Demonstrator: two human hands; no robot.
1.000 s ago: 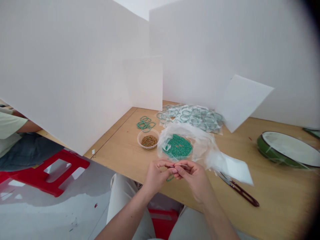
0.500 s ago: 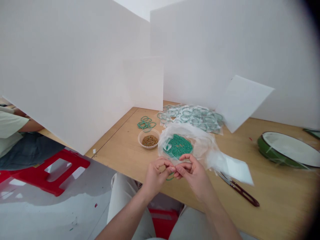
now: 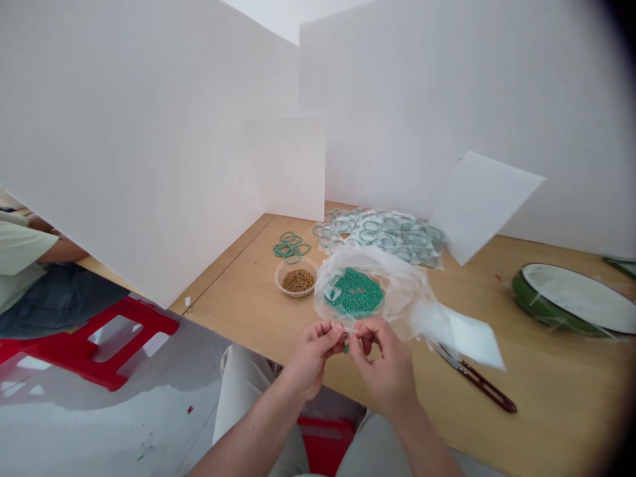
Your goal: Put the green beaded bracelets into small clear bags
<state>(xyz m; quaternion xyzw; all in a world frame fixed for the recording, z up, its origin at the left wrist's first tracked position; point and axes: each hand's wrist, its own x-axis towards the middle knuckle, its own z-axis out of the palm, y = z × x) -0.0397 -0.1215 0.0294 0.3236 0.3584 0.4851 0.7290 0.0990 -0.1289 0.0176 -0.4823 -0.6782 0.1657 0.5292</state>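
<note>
Above the counter [image 3: 556, 397], the left hand's fingers [image 3: 332, 329] pinch a thin needle [image 3: 350, 329] lying roughly level, its long axis running toward the right hand's fingers [image 3: 366, 329], which are bunched just beside it, any grip on it indeterminate.

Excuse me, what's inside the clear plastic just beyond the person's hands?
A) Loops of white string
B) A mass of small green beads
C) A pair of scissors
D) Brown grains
B: the clear plastic bag holds a round patch of small green beads, just beyond the left hand and right hand, with a thin needle between them.
</note>
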